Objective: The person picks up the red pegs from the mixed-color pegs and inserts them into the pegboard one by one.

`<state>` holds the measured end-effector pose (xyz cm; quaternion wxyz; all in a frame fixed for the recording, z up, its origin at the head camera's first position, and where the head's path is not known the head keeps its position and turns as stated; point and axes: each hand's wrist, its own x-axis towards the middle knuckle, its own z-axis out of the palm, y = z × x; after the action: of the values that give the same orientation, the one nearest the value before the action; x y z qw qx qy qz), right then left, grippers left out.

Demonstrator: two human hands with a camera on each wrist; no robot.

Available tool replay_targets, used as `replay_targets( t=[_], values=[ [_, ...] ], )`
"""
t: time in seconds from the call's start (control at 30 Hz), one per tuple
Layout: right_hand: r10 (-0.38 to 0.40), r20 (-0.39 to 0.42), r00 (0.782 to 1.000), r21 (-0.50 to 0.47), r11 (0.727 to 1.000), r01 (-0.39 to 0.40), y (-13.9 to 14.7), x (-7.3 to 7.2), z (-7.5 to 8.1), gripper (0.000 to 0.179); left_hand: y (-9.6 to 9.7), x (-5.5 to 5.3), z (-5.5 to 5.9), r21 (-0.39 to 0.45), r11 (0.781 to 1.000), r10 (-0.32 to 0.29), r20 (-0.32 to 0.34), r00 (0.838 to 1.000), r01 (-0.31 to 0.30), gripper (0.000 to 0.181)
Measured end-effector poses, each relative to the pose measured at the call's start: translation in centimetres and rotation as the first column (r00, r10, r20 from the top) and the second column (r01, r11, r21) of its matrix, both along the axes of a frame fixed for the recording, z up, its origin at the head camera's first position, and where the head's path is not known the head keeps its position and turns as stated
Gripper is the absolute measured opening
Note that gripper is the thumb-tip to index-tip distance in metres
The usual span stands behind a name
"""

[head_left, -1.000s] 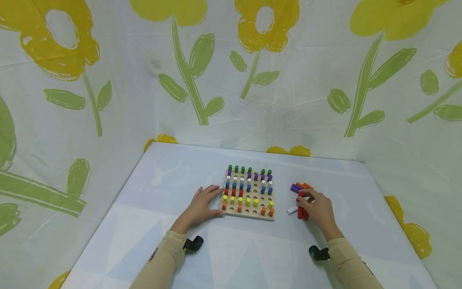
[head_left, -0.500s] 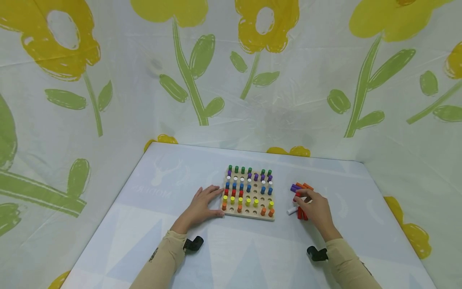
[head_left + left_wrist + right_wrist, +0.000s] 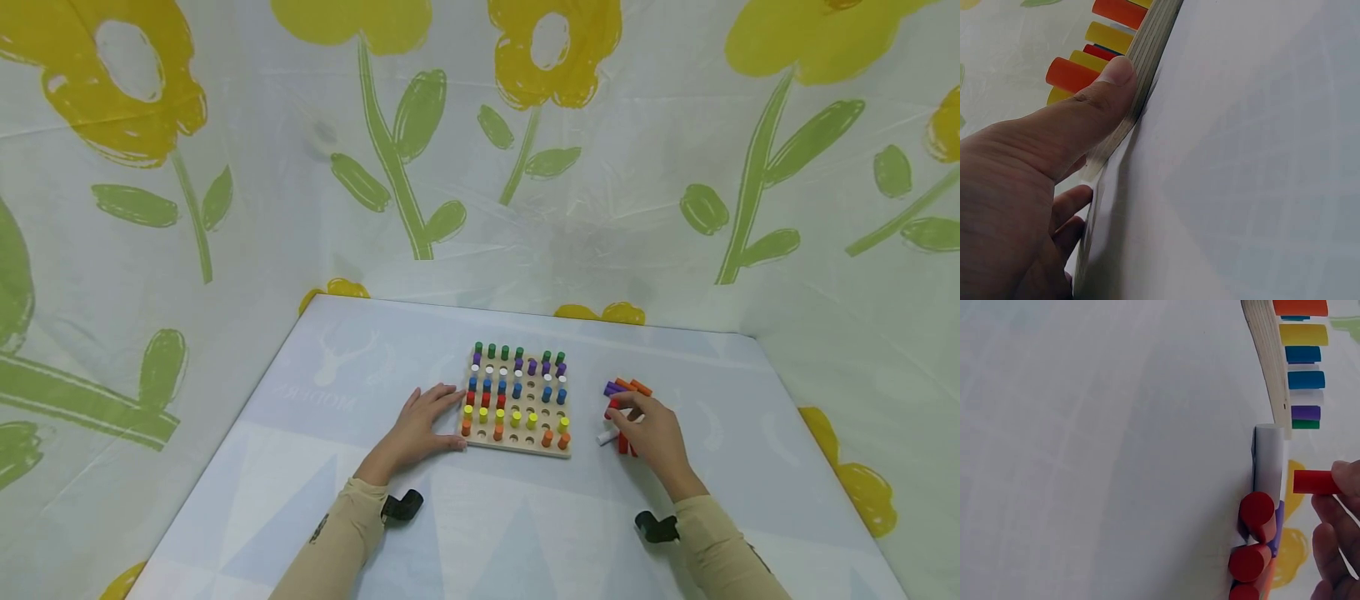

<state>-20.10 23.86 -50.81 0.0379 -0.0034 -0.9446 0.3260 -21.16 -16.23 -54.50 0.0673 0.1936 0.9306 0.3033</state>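
Note:
A wooden pegboard (image 3: 517, 447) bears rows of green, purple, white, blue, red, yellow and orange pegs, with some holes bare. My left hand (image 3: 416, 429) lies along its left side, fingers spread; the left wrist view has the thumb (image 3: 1116, 72) against the board's edge. Right of the board, my right hand (image 3: 658, 435) pinches a red peg (image 3: 1314, 482) between thumb and fingertips, raised above the loose pegs. Under that hand lie more red pegs (image 3: 1250, 562) and a white peg (image 3: 1268, 456), partly covered by the hand in the head view.
Purple pegs (image 3: 611, 388) and orange pegs (image 3: 641, 387) lie loose just beyond the right hand. All of this sits on a pale patterned table (image 3: 480, 517), with flower-printed sheeting (image 3: 630, 192) hung behind it and at both sides.
My right hand has shifted slightly left, carrying the red peg off the loose pile toward the board. The left hand and the board have stayed in place.

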Motion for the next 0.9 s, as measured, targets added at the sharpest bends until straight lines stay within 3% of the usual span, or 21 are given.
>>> replay_targets(
  t=[0.9],
  values=[
    [0.057,-0.027,0.998,-0.01,0.998,-0.057,-1.8,-0.3,0.5,0.028,0.0,-0.2,-0.4,-0.004,1.0,0.002,0.001,1.0,-0.002,0.089]
  ],
)
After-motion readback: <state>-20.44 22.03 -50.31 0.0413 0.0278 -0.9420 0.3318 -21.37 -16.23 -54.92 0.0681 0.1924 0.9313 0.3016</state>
